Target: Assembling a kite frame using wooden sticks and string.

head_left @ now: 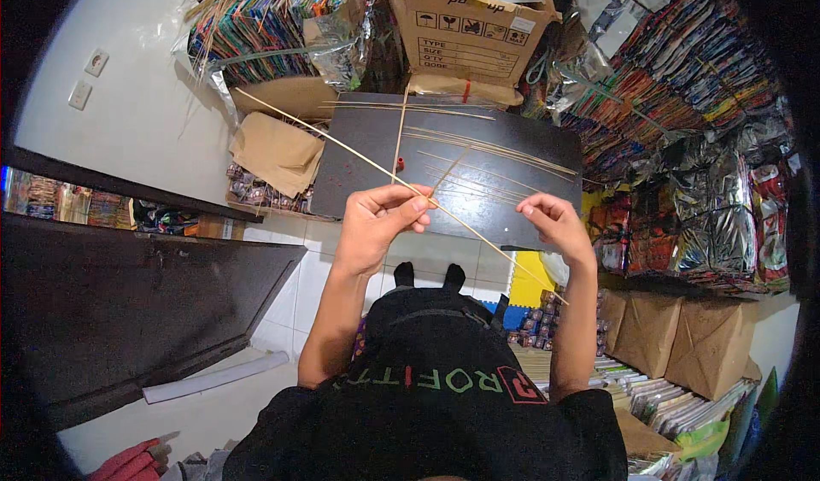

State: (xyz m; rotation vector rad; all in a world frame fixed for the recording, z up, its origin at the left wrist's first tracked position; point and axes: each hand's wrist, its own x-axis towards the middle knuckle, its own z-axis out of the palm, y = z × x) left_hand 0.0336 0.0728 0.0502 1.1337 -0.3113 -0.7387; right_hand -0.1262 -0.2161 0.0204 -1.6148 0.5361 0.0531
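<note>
My left hand [389, 216] pinches a long thin bamboo stick [329, 145] between thumb and fingertips. The stick runs slantwise from the upper left, above the dark table, down to near my right forearm. A shorter stick [453, 167] crosses it at the pinch and points up and right. My right hand [553, 225] is raised at the table's right front, its thumb and fingertips drawn together; whatever they hold, if anything, is too small to make out. Several loose sticks [487, 146] lie across the dark tabletop [359, 152]. Beside another stick [401, 126] is a small red object [400, 164].
A cardboard box [470, 41] stands behind the table. Bundled colourful packets [632, 96] pile up at the right and back left. Brown paper [278, 152] lies left of the table. Brown parcels [709, 340] and stacked sheets [666, 400] are at the lower right.
</note>
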